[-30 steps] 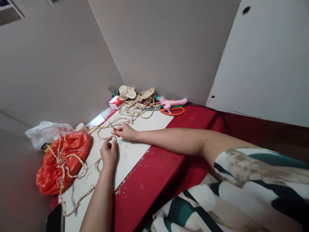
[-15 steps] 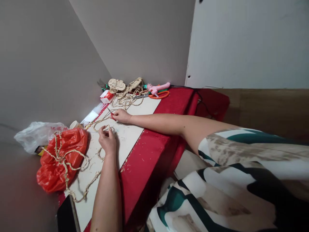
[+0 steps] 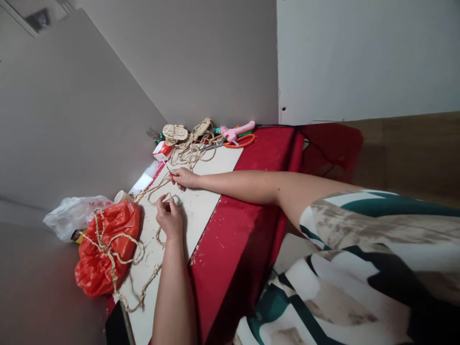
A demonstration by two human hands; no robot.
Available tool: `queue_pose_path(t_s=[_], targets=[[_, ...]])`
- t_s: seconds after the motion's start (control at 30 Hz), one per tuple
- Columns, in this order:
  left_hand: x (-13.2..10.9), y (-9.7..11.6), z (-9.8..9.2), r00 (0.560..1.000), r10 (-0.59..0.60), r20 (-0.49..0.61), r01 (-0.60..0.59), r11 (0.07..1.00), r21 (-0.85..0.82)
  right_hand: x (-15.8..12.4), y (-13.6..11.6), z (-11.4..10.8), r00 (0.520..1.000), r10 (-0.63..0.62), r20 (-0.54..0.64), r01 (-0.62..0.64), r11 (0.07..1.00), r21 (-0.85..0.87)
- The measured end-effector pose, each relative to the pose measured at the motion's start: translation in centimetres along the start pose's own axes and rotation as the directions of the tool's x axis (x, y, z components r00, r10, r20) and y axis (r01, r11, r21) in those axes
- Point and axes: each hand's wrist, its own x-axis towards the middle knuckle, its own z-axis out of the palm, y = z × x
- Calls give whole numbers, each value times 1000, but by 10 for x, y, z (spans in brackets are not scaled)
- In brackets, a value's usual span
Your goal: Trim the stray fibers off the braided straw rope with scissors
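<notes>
Step, I judge: working the braided cord (image 3: pixel 154 188) loop, middle of the surface (image 3: pixel 206 201) toward its left edge | my left hand (image 3: pixel 169 219) fingers pinch cord | my right hand (image 3: pixel 184 178) fingers closed on red-handled tool (image 3: pixel 167 168) | next needs steady pinch, careful tip.

Home craft corner, improvised rather than a fitted workshop. A table (image 3: pixel 233 230) draped in red cloth stands in the angle of plain, unfurnished walls (image 3: pixel 201 62), with a wooden panel (image 3: pixel 406 148) to one side. A pale board (image 3: pixel 206 201) laid over the cloth serves as the working surface. Hobby materials lie loose on it: braided rope (image 3: pixel 190 152) in tangled heaps, finished woven coils (image 3: pixel 175 132), a pink glue gun (image 3: pixel 237 130) and orange-handled scissors (image 3: pixel 240 142). Supplies are kept in ordinary plastic bags, one red (image 3: pixel 108 244) and one white (image 3: pixel 72 215), at the table's edge.
</notes>
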Motion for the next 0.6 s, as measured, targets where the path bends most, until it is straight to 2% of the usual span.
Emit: queue_pose_path(t_s=[0.17, 0.3, 0.47, 0.6], targets=[[-5, 0, -4, 996, 86, 30, -87, 996, 9, 0, 1, 6, 997, 7, 78, -11, 999, 51], [-10, 3, -8, 981, 179, 77, -179, 984, -6, -5, -3, 12, 987, 70, 147, -83, 993, 86], [-18, 11, -6, 963, 239, 126, -241, 970, 3, -12, -10, 12, 930, 246, 272, -289, 948, 131], [-21, 12, -6, 961, 230, 154, -236, 971, 24, -15, -21, 9, 868, 374, 326, -464, 845, 265]])
